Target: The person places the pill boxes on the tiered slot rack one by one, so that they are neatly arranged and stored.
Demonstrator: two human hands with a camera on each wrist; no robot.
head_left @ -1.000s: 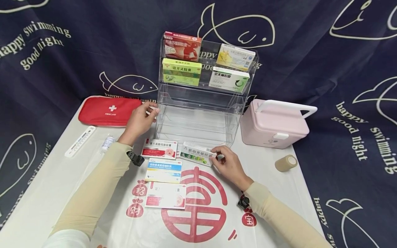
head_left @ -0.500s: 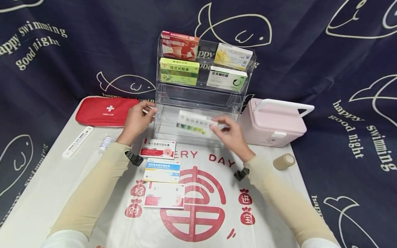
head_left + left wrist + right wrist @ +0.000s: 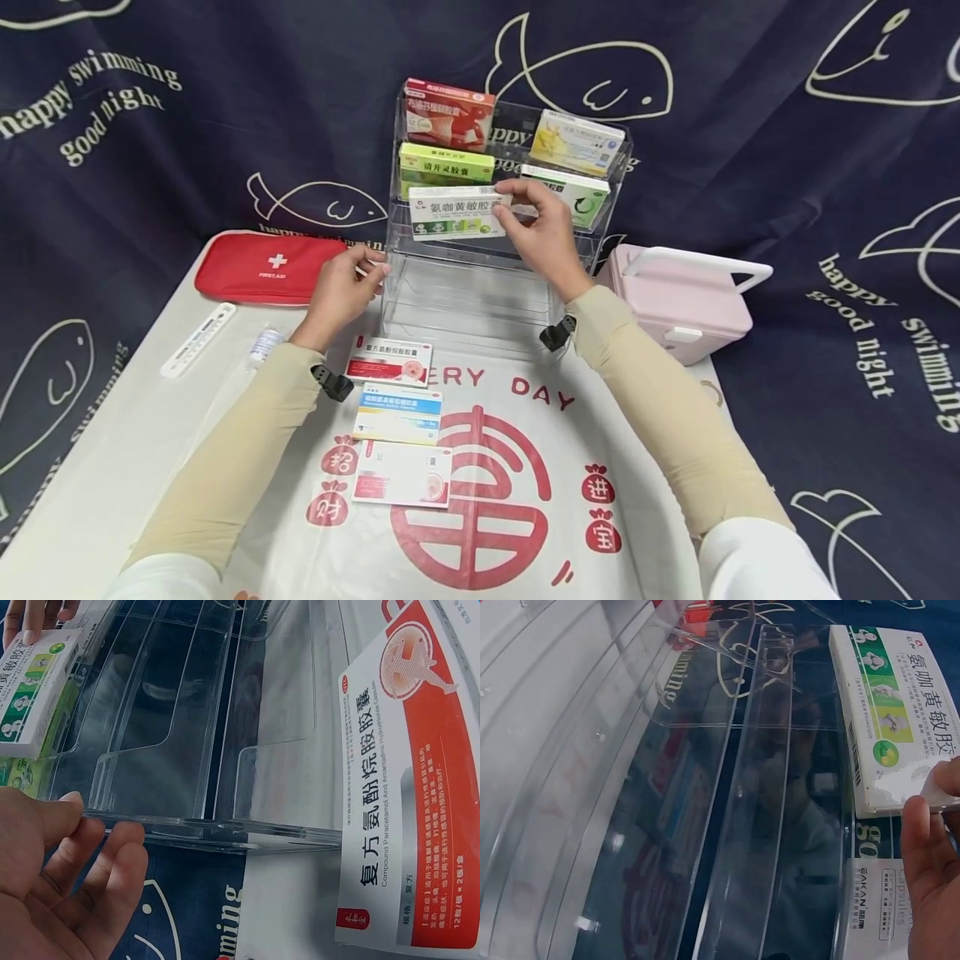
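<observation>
My right hand pinches the right end of a white and green medicine box, held in front of the clear display rack. In the head view it partly covers a lime green box and my hand overlaps a white box, both in a rack tier. My left hand holds the left side edge of the rack between thumb and fingers. In the left wrist view, the left hand is at that clear edge, below the raised medicine box.
A red box and a yellow-white box stand in the top tier. On the table lie a red-white box, a blue-white box and another red-white box. A red pouch and a pink case flank the rack.
My right hand has lifted the white and green medicine box off the table and carried it up before the rack's middle tiers. The left hand stays at the rack's side.
</observation>
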